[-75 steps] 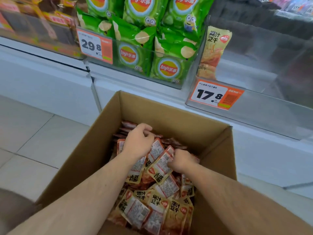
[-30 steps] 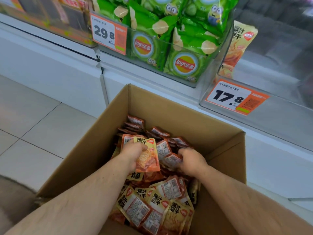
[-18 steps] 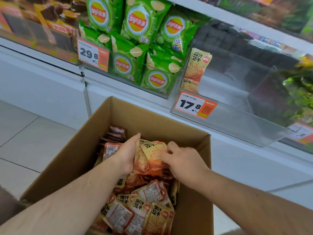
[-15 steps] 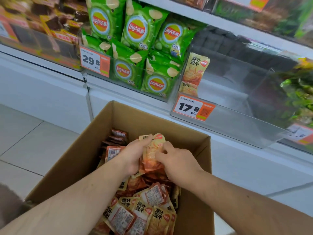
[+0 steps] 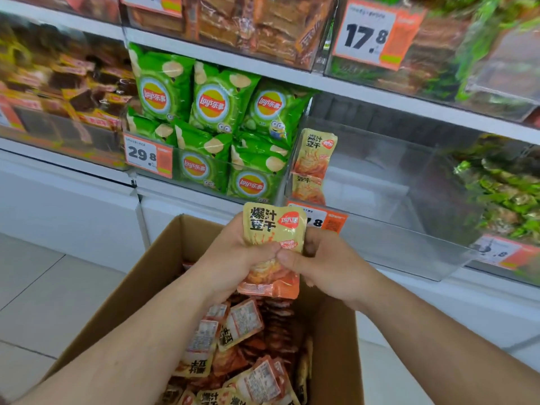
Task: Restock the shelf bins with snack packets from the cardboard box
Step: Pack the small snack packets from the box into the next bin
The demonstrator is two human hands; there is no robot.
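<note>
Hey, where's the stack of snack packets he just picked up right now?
In the head view, the stack of packets sits centre frame, gripped between the left hand and right hand, raised above the cardboard box, just before the clear bin.

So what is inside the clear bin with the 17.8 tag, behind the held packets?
The clear bin holds two orange packets leaning at its left wall. The held packets cover its front left corner.

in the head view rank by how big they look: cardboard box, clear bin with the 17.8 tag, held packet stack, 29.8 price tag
1. cardboard box
2. clear bin, which looks close to the box; the box is nearer, so this order is unsure
3. held packet stack
4. 29.8 price tag
</note>
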